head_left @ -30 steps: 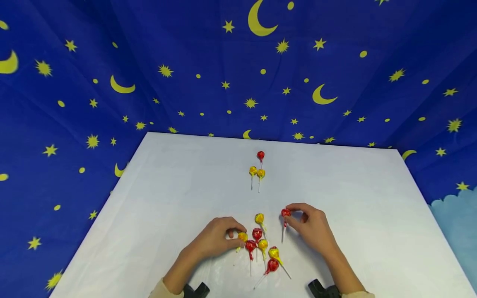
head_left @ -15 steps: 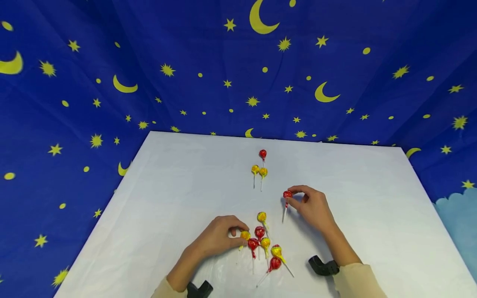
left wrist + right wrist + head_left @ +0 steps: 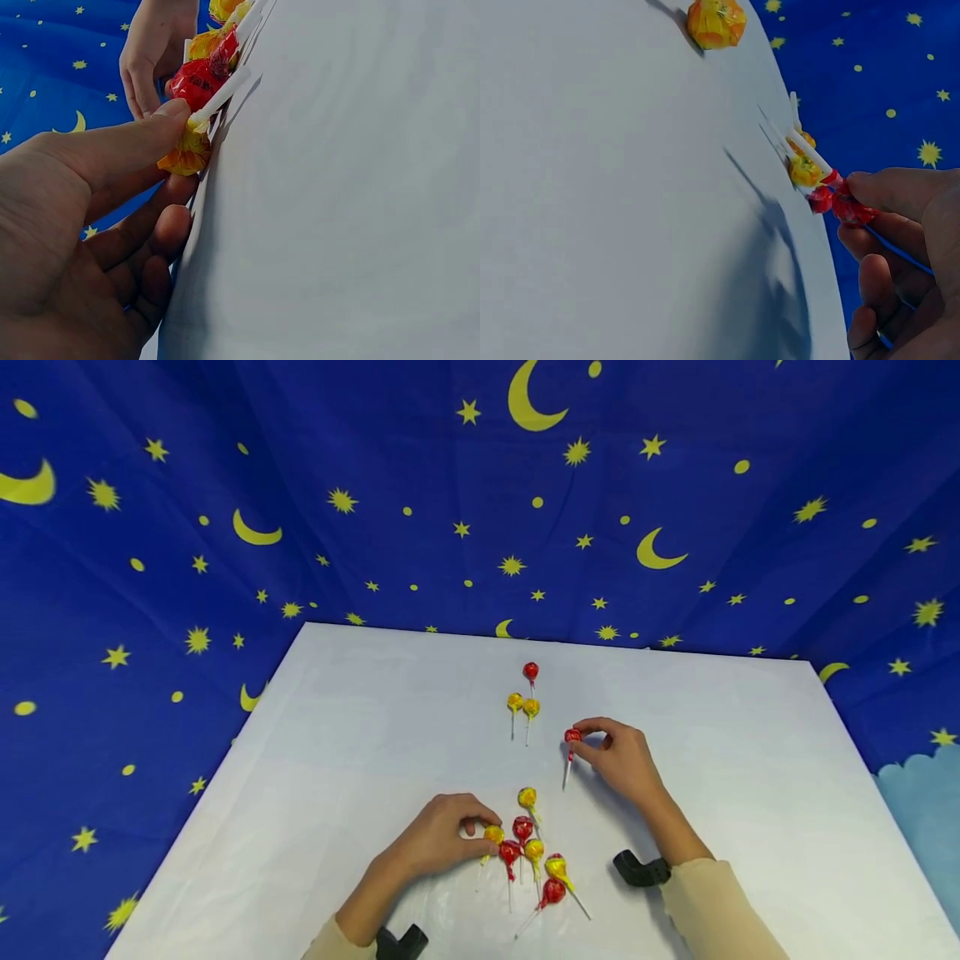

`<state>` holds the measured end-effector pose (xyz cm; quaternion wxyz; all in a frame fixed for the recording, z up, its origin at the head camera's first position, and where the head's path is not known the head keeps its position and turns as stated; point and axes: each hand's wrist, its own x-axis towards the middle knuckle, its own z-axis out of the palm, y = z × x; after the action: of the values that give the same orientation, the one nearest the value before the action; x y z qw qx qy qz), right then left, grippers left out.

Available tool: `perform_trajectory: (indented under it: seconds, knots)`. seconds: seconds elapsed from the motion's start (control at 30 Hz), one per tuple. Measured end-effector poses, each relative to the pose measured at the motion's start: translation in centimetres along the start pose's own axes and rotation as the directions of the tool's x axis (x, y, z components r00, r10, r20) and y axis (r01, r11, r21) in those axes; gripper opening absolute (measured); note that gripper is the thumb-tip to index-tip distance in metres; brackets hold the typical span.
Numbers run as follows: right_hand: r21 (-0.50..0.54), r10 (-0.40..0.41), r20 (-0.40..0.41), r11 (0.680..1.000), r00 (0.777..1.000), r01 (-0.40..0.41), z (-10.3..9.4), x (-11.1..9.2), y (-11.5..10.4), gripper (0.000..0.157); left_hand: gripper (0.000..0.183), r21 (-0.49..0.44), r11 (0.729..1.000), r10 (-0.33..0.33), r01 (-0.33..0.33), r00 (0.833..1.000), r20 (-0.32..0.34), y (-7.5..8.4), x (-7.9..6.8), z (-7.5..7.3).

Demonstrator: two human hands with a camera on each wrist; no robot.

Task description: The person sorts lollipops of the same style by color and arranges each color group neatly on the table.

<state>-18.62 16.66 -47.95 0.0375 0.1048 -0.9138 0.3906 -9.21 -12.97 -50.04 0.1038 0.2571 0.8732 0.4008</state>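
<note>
My right hand (image 3: 621, 762) pinches a red lollipop (image 3: 572, 737) by its wrapped head, its white stick pointing toward me. In the right wrist view that red lollipop (image 3: 853, 208) is between thumb and fingers, with its shadow on the table apart from it. At the left edge of the near pile, my left hand (image 3: 442, 837) pinches a yellow lollipop (image 3: 492, 834) between thumb and fingertip. The left wrist view shows this yellow lollipop (image 3: 187, 152) with its stick tilted up beside a red lollipop (image 3: 196, 84).
The pile holds several red and yellow lollipops, among them a yellow one (image 3: 527, 797) and a red one (image 3: 552, 891). Farther back lie a red lollipop (image 3: 531, 671) and two yellow lollipops (image 3: 515, 702) on the white table (image 3: 375, 718). A blue starry cloth (image 3: 420, 468) hangs behind.
My right hand has carried the red lollipop away from me, toward the far group and lately slightly left. The left hand stays in place on the yellow lollipop.
</note>
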Motion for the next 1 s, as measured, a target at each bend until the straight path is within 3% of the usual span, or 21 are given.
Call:
perform_trajectory:
  seconds: [0.27, 1.0]
  knots:
    - [-0.013, 0.014, 0.032, 1.000, 0.999, -0.014, -0.2, 2.2, -0.3, 0.025, 0.027, -0.007, 0.999, 0.031, -0.031, 0.999, -0.020, 0.1, 0.2, 0.2]
    - [-0.012, 0.066, 0.025, 0.998, 0.997, -0.066, 0.7, 8.2, 0.6, 0.029, 0.027, -0.036, 0.999, 0.018, -0.020, 0.999, -0.042, 0.1, 0.0, 0.0]
